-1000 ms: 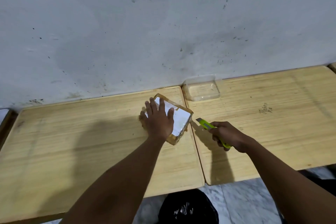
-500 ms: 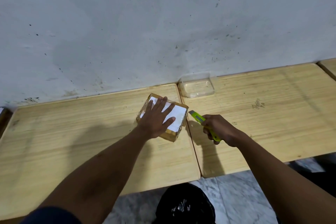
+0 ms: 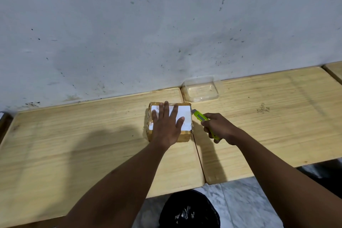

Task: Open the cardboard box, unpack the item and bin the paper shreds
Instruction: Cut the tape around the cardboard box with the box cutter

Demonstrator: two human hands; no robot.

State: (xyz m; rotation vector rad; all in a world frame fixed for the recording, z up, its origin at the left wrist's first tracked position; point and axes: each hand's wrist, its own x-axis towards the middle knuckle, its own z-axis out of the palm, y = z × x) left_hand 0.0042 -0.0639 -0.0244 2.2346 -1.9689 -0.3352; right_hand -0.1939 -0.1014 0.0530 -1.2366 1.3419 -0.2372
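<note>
A small taped cardboard box [image 3: 185, 136] with a white label on top sits square on the wooden table [image 3: 83, 140], near the seam between two tabletops. My left hand [image 3: 166, 126] lies flat on its lid, fingers spread, pressing it down. My right hand [image 3: 220, 127] grips a lime-green utility knife [image 3: 200, 117]. The knife's tip is at the box's upper right edge, touching or nearly touching it. The box is closed; its contents are hidden.
An empty clear plastic container [image 3: 200, 89] stands against the wall behind the box. A bin lined with a black bag [image 3: 188, 209] sits on the marble floor below the table's front edge. A grey stained wall [image 3: 166, 24] rises right behind the table.
The box has been turned from a diagonal pose to square with the table edge. My right hand has brought the knife tip leftward up to the box's right edge.
</note>
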